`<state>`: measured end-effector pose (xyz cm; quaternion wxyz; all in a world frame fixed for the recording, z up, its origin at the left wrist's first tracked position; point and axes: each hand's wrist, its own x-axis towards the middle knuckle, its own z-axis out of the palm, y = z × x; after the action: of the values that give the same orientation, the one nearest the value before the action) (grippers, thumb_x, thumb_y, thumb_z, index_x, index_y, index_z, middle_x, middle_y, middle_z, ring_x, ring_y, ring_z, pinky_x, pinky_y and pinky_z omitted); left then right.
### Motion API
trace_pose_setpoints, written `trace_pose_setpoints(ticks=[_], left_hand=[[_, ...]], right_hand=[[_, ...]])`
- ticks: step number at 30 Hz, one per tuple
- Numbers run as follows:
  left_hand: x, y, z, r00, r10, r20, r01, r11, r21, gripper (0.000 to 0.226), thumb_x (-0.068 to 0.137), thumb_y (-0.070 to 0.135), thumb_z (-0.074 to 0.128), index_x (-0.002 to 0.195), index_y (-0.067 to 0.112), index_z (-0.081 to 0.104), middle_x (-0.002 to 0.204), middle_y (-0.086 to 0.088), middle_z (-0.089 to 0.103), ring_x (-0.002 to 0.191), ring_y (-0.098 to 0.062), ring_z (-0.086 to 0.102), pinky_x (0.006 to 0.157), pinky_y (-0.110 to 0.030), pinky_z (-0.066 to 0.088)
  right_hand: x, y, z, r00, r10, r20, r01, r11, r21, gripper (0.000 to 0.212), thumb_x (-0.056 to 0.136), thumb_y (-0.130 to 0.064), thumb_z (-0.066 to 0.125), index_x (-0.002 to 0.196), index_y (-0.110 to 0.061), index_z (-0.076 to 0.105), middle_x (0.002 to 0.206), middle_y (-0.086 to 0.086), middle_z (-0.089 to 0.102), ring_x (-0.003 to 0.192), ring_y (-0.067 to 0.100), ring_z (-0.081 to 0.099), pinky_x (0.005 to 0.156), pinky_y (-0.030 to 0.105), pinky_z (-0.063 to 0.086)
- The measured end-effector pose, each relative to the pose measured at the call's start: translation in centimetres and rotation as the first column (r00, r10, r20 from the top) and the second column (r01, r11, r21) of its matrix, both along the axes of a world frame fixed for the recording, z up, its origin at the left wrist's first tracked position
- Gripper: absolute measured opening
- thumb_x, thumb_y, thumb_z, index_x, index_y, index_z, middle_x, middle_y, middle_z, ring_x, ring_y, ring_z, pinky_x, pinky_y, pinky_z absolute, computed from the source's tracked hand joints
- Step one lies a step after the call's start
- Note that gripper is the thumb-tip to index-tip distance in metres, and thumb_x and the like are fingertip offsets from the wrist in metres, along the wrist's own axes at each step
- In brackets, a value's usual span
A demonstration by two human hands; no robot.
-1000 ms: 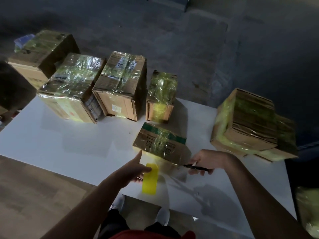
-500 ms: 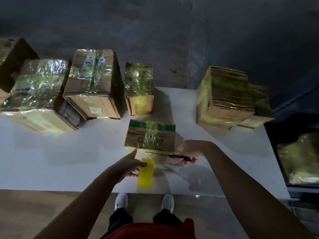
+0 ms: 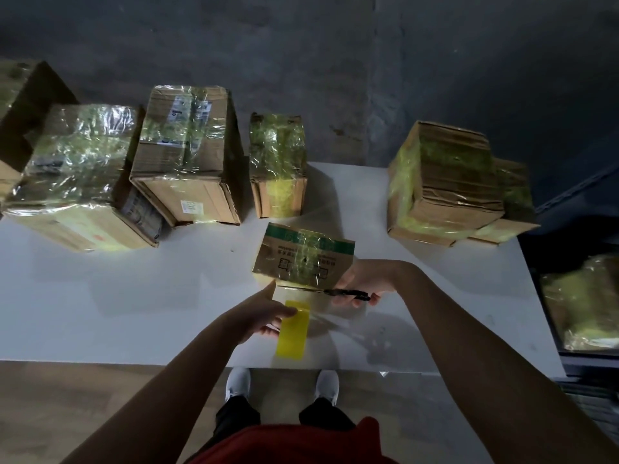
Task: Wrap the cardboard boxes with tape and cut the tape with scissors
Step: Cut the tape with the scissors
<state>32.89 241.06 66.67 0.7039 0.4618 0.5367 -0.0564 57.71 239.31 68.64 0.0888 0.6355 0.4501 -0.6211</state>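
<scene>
From the head view, the work sits near the front edge of the white tabletop [image 3: 134, 313], where a small box [image 3: 303, 259] with a green stripe lies with shiny tape already laid across its top. The left hand [image 3: 264, 313] has its fingers curled round a yellow tape roll [image 3: 292, 329], held just in front of the box, with the thumb pointing up towards the box's near corner. A clear strip of tape seems to run from the roll to the box, though it is faint and hard to trace. The right hand [image 3: 361, 283] grips the black handles of the scissors [image 3: 335, 291], whose thin blades reach leftwards across the gap between roll and box. The blades look nearly together, and I cannot tell whether the strip is cut through. Behind, a row of wrapped boxes [image 3: 184, 155] stands along the far side of the tabletop, and two more [image 3: 445, 182] sit at the right end; all of them show glossy yellow-green tape. By my judgement the task is far along. The other boxes appear finished, and this small one is at its cutting step. What is left is to sever the strip, press its loose end down and set the box with the rest.
</scene>
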Motion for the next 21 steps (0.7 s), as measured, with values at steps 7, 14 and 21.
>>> trace_pose_setpoints(ticks=[7, 14, 21], left_hand=[[-0.1, 0.1, -0.2, 1.0, -0.019, -0.005, 0.019, 1.0, 0.004, 0.09, 0.089, 0.012, 0.067, 0.153, 0.027, 0.006, 0.103, -0.009, 0.065, 0.089, -0.023, 0.064, 0.061, -0.027, 0.055], [0.0, 0.1, -0.4, 0.999, -0.029, -0.02, 0.03, 1.0, 0.004, 0.092, 0.089, 0.012, 0.067, 0.154, 0.025, 0.003, 0.1, -0.004, 0.06, 0.094, -0.025, 0.062, 0.068, -0.03, 0.057], [0.0, -0.1, -0.5, 0.999, -0.035, -0.035, 0.035, 0.999, 0.003, 0.095, 0.088, 0.013, 0.068, 0.154, 0.026, 0.001, 0.104, -0.006, 0.06, 0.1, -0.029, 0.063, 0.069, -0.031, 0.057]], right_hand=[[-0.1, -1.4, -0.5, 0.999, -0.041, -0.028, 0.043, 0.998, 0.039, 0.036, 0.08, -0.042, 0.075, 0.108, -0.021, 0.069, 0.069, -0.007, 0.066, 0.058, 0.003, 0.058, 0.053, 0.017, 0.046], [0.5, -2.6, -0.8, 0.999, -0.041, -0.003, 0.041, 0.995, 0.091, 0.02, 0.081, -0.041, 0.073, 0.097, -0.03, 0.072, 0.07, -0.009, 0.067, 0.057, 0.002, 0.056, 0.051, 0.016, 0.044], [0.6, -3.0, -0.9, 0.999, -0.028, 0.015, 0.026, 0.993, 0.118, 0.011, 0.086, -0.027, 0.069, 0.095, -0.031, 0.072, 0.068, -0.013, 0.069, 0.054, -0.003, 0.057, 0.048, 0.015, 0.042]])
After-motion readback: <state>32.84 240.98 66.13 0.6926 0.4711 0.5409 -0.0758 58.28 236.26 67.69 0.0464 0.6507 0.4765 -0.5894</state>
